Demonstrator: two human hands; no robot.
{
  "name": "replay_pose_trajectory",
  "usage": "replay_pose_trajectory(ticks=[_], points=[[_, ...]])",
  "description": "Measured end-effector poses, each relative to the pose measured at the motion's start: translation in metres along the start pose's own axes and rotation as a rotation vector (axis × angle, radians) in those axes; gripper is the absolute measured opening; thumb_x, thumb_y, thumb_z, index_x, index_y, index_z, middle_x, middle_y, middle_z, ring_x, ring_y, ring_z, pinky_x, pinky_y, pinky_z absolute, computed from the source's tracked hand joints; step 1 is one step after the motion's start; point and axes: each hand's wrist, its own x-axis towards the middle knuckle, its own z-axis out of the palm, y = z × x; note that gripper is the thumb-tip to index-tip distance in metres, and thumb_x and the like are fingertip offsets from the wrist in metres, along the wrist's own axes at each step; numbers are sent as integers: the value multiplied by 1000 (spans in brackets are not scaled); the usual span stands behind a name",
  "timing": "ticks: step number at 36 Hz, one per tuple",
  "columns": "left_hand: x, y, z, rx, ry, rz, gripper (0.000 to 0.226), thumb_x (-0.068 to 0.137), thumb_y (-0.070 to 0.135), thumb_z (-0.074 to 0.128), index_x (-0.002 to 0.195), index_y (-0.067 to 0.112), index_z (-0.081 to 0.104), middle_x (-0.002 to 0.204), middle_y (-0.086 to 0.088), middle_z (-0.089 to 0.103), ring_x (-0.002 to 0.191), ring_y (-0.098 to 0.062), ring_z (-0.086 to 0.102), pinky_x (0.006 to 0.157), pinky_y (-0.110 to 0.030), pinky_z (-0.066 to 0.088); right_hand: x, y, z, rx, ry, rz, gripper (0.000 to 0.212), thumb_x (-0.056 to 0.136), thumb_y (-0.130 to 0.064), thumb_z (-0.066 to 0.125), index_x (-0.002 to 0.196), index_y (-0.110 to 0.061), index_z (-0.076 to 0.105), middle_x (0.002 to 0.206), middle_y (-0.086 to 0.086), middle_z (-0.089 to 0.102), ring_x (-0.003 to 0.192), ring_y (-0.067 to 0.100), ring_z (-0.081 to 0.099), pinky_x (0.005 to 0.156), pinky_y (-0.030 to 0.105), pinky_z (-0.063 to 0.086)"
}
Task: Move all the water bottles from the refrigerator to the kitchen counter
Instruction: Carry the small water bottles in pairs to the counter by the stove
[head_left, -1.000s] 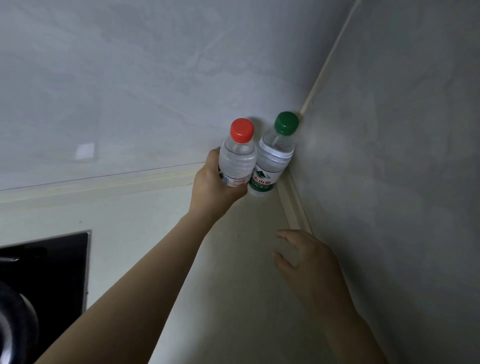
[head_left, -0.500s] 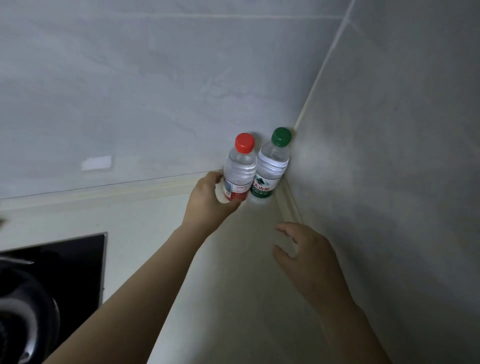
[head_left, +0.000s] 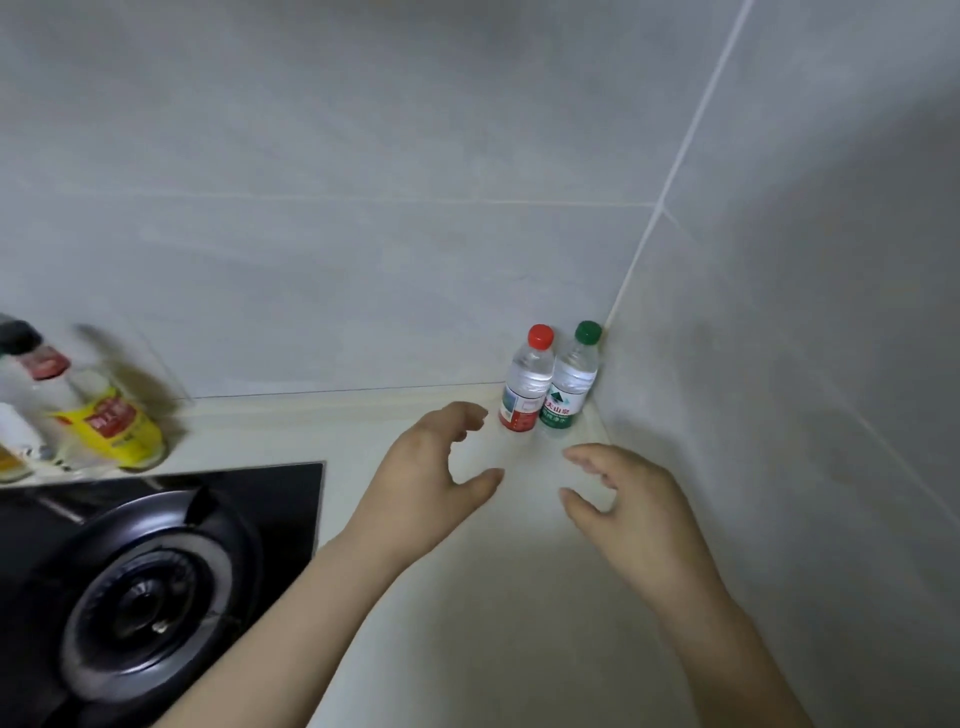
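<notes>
Released, the red-capped bottle (head_left: 525, 387) stands just beyond the left hand (head_left: 421, 488), fingers (head_left: 467, 413) loosely spread.

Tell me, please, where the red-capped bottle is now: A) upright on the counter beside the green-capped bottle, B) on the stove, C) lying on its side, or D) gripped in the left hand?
A: the red-capped bottle stands upright on the counter beside the green-capped bottle; the left hand holds nothing.
</notes>
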Motion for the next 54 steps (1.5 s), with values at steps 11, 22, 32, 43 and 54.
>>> replay_pose_trajectory(ticks=[11, 22, 32, 43, 54], points=[[-99, 44, -59, 195, 149, 100, 57, 86, 33, 64, 138, 29, 39, 131, 16, 48, 120, -2, 43, 97, -12, 32, -60, -58, -29, 107, 60, -166, 34, 81, -20, 71, 113, -30, 66, 99, -23, 58, 97, -1, 54, 88, 17, 39], [-181, 63, -80, 294, 401, -90, 54, 85, 32, 66, 134, 27, 46, 128, 17, 52, 120, 0, 46, 94, -7, 29, -80, -91, -34, 129, -96, -447, 32, 79, -21, 73, 108, -33, 67, 101, -22, 63, 97, -2, 58, 87, 19, 45], [-276, 60, -68, 351, 625, -412, 49, 81, 33, 68, 127, 32, 50, 119, 21, 55, 113, 0, 50, 95, -18, 40, -111, -127, 6, 124, -386, -729, 32, 81, -24, 71, 110, -34, 66, 99, -27, 59, 91, -9, 55, 90, 20, 47], [-389, 80, -68, 376, 851, -690, 45, 87, 41, 60, 128, 43, 40, 117, 35, 41, 105, 17, 38, 84, 6, 25, -187, -189, 43, 148, -669, -1019, 35, 83, -25, 69, 117, -34, 64, 112, -23, 61, 104, -4, 56, 92, 15, 46], [-500, 104, -64, 394, 1046, -888, 44, 88, 44, 58, 126, 47, 36, 115, 36, 38, 109, 10, 39, 91, -4, 31, -293, -237, 62, 131, -778, -1332, 36, 83, -28, 68, 118, -34, 63, 113, -23, 62, 101, -8, 53, 89, 5, 39]])
